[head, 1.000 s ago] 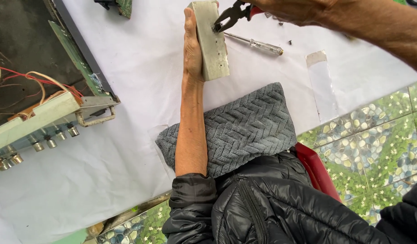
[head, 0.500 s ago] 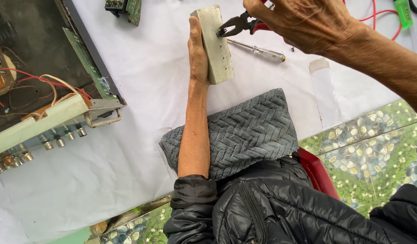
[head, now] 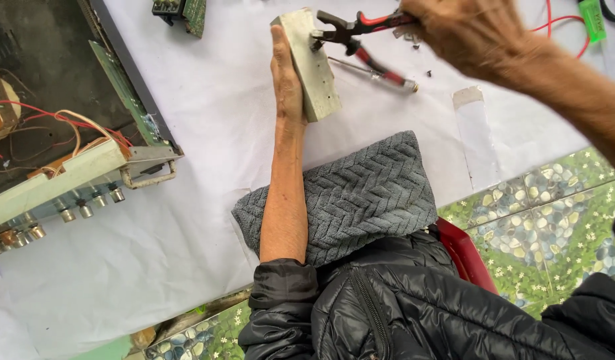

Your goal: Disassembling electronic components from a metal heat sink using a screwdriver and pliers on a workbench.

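- Left hand [head: 286, 80], top centre, flat against the grey block [head: 312, 63], steadying it.
- Right hand [head: 464, 30] grips pliers [head: 351, 30], jaws at the block.
- Screwdriver [head: 377, 69] just behind; amplifier [head: 61, 167] at left.

1. The person wears a black quilted puffer jacket [head: 414, 307] with a glossy, padded surface stitched in narrow bands.
2. A dark zip runs down the jacket's front, between the padded panels.
3. The left sleeve [head: 274, 300] is pushed up and bunched near the elbow, leaving the forearm bare.
4. The left hand [head: 285, 80] and the right hand [head: 467, 30] are bare, without gloves, rings or a watch in view.
5. The right forearm is bare as well.
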